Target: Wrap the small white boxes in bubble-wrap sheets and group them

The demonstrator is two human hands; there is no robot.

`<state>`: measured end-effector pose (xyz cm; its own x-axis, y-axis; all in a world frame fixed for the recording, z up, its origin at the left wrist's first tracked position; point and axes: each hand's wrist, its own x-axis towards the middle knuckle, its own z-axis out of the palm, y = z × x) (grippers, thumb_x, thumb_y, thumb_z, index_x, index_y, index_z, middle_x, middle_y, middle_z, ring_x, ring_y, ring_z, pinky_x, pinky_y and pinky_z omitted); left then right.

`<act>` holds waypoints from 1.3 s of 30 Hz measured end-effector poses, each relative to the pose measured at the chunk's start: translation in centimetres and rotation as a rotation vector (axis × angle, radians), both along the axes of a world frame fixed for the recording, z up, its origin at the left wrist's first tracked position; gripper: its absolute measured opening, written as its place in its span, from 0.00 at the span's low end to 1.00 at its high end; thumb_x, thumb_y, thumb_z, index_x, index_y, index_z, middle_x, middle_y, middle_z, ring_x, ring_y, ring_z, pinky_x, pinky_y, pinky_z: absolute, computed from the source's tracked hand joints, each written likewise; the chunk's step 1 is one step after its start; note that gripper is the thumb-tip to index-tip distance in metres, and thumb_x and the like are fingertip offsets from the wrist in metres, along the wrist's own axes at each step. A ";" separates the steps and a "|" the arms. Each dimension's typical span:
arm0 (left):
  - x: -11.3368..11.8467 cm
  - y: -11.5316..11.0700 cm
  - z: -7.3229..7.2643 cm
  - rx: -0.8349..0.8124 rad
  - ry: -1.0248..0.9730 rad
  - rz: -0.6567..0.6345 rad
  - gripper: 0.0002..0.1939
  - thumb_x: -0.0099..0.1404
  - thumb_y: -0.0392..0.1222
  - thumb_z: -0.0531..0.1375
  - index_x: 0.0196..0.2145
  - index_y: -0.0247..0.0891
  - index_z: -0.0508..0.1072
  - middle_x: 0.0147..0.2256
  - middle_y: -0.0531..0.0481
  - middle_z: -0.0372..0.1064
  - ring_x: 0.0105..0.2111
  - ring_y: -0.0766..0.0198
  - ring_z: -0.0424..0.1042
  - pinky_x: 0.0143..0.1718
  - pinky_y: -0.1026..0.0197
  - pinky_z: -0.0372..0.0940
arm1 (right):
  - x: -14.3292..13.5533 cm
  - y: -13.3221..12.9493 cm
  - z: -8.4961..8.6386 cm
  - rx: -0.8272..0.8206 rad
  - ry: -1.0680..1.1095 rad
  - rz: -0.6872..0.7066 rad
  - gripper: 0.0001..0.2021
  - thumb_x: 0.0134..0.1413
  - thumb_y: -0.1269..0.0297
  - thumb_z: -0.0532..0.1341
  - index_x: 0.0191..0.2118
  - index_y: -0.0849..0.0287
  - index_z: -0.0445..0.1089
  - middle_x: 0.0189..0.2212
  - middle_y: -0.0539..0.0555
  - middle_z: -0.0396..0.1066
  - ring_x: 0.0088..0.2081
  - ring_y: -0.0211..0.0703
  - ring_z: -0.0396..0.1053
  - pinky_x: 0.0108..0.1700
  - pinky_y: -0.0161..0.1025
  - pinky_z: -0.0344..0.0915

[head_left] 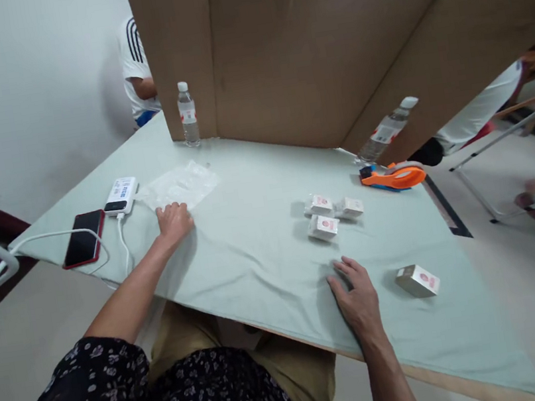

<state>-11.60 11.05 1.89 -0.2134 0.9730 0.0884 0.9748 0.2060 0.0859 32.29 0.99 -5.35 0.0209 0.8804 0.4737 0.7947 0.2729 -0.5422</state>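
Observation:
My left hand [175, 221] is closed at the near edge of a crumpled clear plastic bag [185, 185], its fingers curled over. Resting on the cloth, my right hand [356, 291] has its fingers apart and holds nothing. Beyond it sit three small white boxes [321, 204] [350, 207] [323, 227] close together, with clear wrap around them. Another small box [418, 281], with a red round print, lies alone to the right of my right hand.
A phone [85, 238] and a white power bank [121, 195] with a cable lie left. Bottles [188, 115] [388, 131] stand by the cardboard screen [276, 58]. An orange tape dispenser [392, 176] is at right. A person's arm [144, 87] shows behind the screen.

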 end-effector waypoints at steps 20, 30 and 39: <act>14.9 -12.1 -0.2 0.035 -0.516 -0.621 0.12 0.68 0.45 0.55 0.41 0.40 0.76 0.39 0.41 0.74 0.42 0.51 0.71 0.46 0.51 0.64 | 2.0 -3.2 3.7 0.147 0.033 -0.224 0.11 0.61 0.60 0.56 0.41 0.56 0.75 0.48 0.61 0.75 0.53 0.51 0.71 0.58 0.55 0.65; 13.1 -13.4 -2.4 0.065 -0.164 -0.538 0.13 0.64 0.41 0.60 0.46 0.39 0.74 0.55 0.38 0.67 0.55 0.45 0.64 0.52 0.45 0.63 | 13.5 -0.1 5.1 -0.375 -0.158 -0.452 0.28 0.42 0.54 0.65 0.51 0.60 0.71 0.48 0.65 0.74 0.48 0.62 0.71 0.50 0.56 0.65; 13.2 -14.3 -2.6 0.153 -0.515 -0.584 0.27 0.64 0.37 0.57 0.60 0.38 0.60 0.56 0.39 0.65 0.56 0.51 0.64 0.58 0.47 0.63 | -1.3 -1.4 9.3 -0.192 0.111 0.041 0.25 0.48 0.49 0.67 0.50 0.56 0.71 0.47 0.58 0.76 0.46 0.53 0.72 0.50 0.51 0.67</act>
<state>1.61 -3.26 -0.75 0.2776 0.9249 0.2596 0.7514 -0.3775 0.5413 31.00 -0.40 3.99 0.0263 0.9554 0.2942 0.7174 0.1869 -0.6712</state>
